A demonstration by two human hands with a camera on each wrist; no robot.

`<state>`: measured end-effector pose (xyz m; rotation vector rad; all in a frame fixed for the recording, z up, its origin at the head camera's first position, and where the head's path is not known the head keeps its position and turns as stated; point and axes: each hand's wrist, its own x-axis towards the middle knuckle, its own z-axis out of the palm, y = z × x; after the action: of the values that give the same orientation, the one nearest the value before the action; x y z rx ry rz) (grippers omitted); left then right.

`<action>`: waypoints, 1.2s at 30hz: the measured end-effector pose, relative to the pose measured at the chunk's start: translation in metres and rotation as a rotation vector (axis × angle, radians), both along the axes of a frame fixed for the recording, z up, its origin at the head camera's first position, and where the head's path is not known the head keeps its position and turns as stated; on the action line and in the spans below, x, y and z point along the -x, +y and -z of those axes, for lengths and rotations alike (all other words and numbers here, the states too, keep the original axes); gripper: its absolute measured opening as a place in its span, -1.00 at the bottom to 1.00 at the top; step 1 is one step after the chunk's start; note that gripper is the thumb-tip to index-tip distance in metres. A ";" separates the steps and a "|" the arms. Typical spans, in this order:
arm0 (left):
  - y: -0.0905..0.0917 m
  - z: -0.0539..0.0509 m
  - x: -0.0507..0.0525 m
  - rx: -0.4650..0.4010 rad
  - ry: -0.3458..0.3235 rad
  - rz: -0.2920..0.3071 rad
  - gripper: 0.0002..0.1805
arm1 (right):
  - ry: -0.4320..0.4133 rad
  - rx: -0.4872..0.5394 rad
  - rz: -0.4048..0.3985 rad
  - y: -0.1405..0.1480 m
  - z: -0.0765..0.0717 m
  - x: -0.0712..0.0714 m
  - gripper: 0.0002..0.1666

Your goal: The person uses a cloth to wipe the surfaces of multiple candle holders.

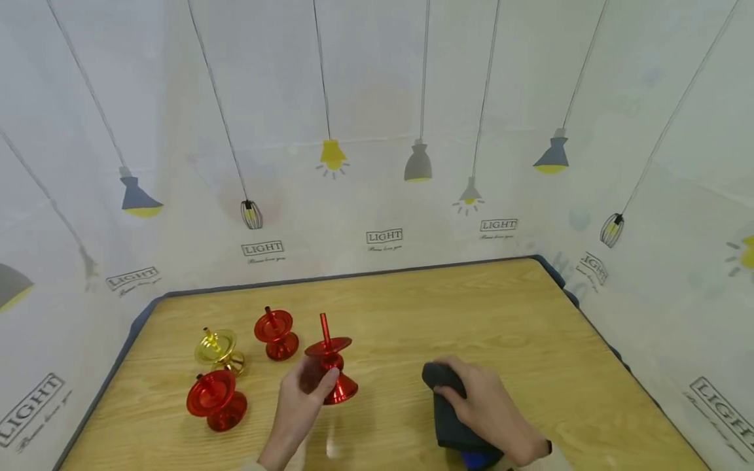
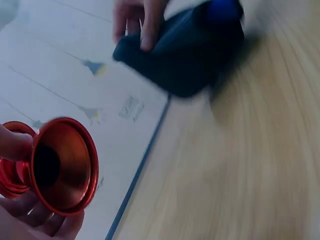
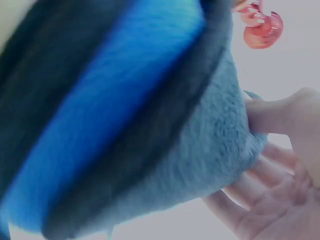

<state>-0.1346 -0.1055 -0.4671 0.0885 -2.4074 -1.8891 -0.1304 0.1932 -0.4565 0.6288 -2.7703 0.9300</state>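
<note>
My left hand [image 1: 294, 399] grips a shiny red metal candle holder [image 1: 341, 390] by its narrow middle, raised above the table. The holder has a flared base, a shallow dish and a thin tube on top, and leans slightly. In the left wrist view, the hollow underside of its base [image 2: 75, 167] faces the camera. Over to the right, my right hand [image 1: 489, 405] pinches a folded dark grey towel [image 1: 450, 418] between thumb and fingers. A bright blue part of the towel [image 3: 105, 110] shows in the right wrist view. The towel hangs down from the fingers.
At the left of the wooden table [image 1: 436, 307] stand a gold candle holder [image 1: 226, 356] and two more red ones, one behind [image 1: 281, 345] and one in front [image 1: 226, 412]. White sheeting [image 1: 365, 196] printed with lamps walls the table's back and sides.
</note>
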 end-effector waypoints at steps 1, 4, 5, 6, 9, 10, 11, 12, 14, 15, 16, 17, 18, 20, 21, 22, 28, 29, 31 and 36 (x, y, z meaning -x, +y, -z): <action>0.003 -0.005 0.000 -0.065 -0.017 0.025 -0.56 | 0.028 0.059 0.023 -0.001 -0.006 0.002 -0.56; 0.010 -0.015 0.000 -0.242 -0.053 0.071 -0.55 | 0.042 0.259 0.030 -0.005 -0.027 0.008 -0.51; 0.012 -0.017 0.000 -0.273 -0.050 0.085 -0.56 | 0.025 0.326 0.023 -0.006 -0.033 0.011 -0.51; 0.014 -0.019 0.000 -0.296 -0.037 0.097 -0.57 | 0.006 0.385 0.018 -0.008 -0.040 0.013 -0.51; 0.015 -0.022 -0.001 -0.260 0.056 0.127 -0.62 | -0.050 0.530 0.014 -0.018 -0.055 0.021 -0.51; 0.015 -0.023 -0.002 -0.224 0.092 0.134 -0.64 | -0.069 0.563 0.022 -0.021 -0.060 0.024 -0.52; 0.016 -0.023 -0.003 -0.195 0.121 0.141 -0.66 | -0.082 0.588 0.026 -0.024 -0.063 0.026 -0.52; 0.016 -0.023 -0.005 -0.166 0.143 0.148 -0.68 | -0.095 0.611 0.031 -0.027 -0.066 0.027 -0.52; 0.017 -0.023 -0.009 -0.107 0.172 0.164 -0.72 | -0.111 0.645 0.032 -0.032 -0.069 0.030 -0.53; 0.018 -0.022 -0.011 -0.086 0.180 0.172 -0.73 | -0.115 0.653 0.029 -0.034 -0.070 0.030 -0.54; 0.019 -0.023 -0.012 -0.060 0.189 0.173 -0.74 | -0.122 0.656 0.023 -0.037 -0.070 0.030 -0.55; 0.020 -0.023 -0.014 -0.034 0.196 0.169 -0.75 | -0.126 0.653 0.011 -0.041 -0.070 0.029 -0.55; 0.021 -0.023 -0.016 -0.002 0.213 0.160 -0.74 | -0.134 0.646 -0.001 -0.044 -0.068 0.028 -0.56; 0.022 -0.024 -0.020 0.072 0.268 0.123 -0.68 | -0.153 0.628 -0.028 -0.051 -0.065 0.026 -0.55; 0.023 -0.024 -0.021 0.104 0.302 0.102 -0.65 | -0.167 0.627 -0.040 -0.054 -0.063 0.024 -0.55; 0.024 -0.024 -0.023 0.140 0.337 0.082 -0.62 | -0.180 0.630 -0.048 -0.056 -0.061 0.023 -0.54; 0.025 -0.021 -0.026 0.243 0.522 0.062 -0.60 | -0.239 0.704 -0.109 -0.058 -0.049 0.016 -0.47; 0.024 -0.020 -0.026 0.245 0.540 0.067 -0.61 | -0.241 0.702 -0.133 -0.057 -0.048 0.015 -0.46; 0.024 -0.019 -0.025 0.254 0.566 0.073 -0.63 | -0.237 0.698 -0.191 -0.054 -0.045 0.013 -0.45; 0.020 -0.018 -0.025 0.303 0.606 0.114 -0.63 | -0.267 0.762 -0.324 -0.049 -0.038 0.011 -0.47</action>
<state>-0.1094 -0.0854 -0.4487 -0.5630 -2.2457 -1.2979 -0.1411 0.1447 -0.4187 0.8500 -2.2311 2.1076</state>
